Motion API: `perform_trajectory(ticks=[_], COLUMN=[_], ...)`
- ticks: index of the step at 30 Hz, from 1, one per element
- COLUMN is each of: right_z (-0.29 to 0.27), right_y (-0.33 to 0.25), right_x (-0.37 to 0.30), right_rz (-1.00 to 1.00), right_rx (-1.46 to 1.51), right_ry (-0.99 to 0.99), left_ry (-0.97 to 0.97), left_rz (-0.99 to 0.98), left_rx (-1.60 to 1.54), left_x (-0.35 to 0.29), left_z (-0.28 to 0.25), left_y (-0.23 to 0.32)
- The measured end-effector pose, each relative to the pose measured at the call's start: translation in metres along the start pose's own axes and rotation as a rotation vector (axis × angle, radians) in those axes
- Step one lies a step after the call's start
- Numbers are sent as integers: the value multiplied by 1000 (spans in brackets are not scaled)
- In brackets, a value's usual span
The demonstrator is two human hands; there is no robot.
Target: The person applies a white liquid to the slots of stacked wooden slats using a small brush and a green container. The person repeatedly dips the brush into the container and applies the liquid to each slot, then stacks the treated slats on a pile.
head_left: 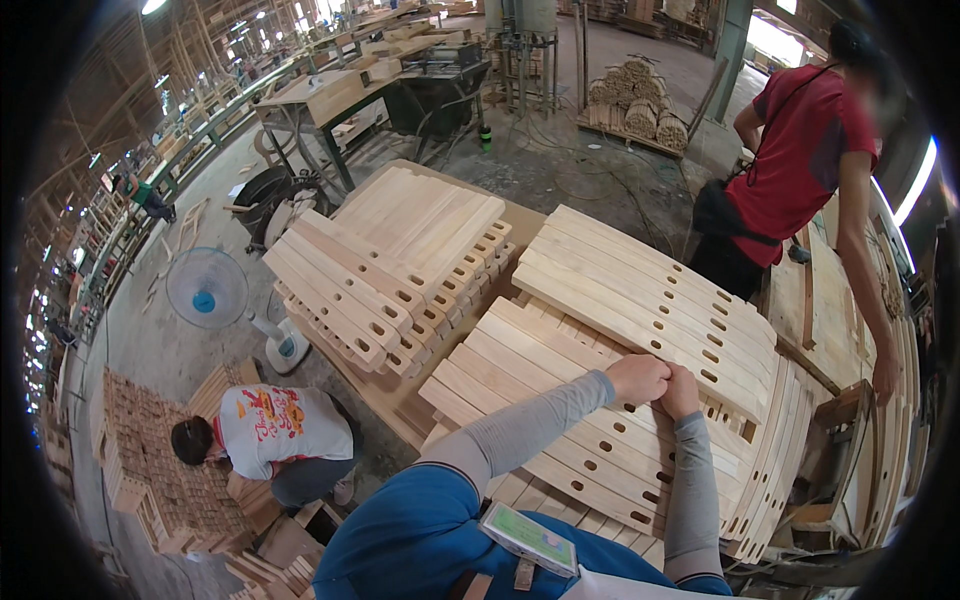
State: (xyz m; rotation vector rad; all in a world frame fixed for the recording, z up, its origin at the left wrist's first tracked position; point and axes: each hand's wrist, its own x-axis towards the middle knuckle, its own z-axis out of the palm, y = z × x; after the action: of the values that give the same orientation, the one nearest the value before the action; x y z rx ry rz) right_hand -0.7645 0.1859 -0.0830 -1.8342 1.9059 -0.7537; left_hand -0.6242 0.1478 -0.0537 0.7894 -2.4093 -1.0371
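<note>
- Two hands meet over the stacks of pale wooden slats: the left hand point(638, 378) is closed into a fist, knuckles up, and the right hand point(681, 388) is curled right against it, the two touching.
- Both rest on the near stack of slats point(560, 420), at its upper edge, where it meets the far right stack point(650, 300). Whether either grip has hold of a slat cannot be told; the fingers are tucked under and hidden.
- Three stacks of slotted slats lie on the surface point(400, 405): the near one under the hands, the far right one just behind it, and a third stack point(390, 270) to the left, apart from the other two.
- Each slat carries a row of dark oval slots near one end; single slats are too many and too overlapped to count.
- Two other people are in view: one in a red shirt point(800, 150) standing at the right, one in a white printed shirt point(270, 425) crouched low at the left beside piles of small wooden blocks point(150, 450).
- One floor fan point(208, 290) stands on the concrete left of the surface.
</note>
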Motion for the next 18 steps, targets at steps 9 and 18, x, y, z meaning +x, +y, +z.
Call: perform_trajectory(ticks=[9,18], right_z=[0,0], right_y=[-3,-1], right_x=[0,0], right_rz=[18,14], right_rx=[-14,-6], right_ry=[0,12], left_ry=[-3,-24], left_rz=[-6,-27], left_rx=[13,19], left_x=[1,2], left_z=[3,2], left_y=[-5,-4])
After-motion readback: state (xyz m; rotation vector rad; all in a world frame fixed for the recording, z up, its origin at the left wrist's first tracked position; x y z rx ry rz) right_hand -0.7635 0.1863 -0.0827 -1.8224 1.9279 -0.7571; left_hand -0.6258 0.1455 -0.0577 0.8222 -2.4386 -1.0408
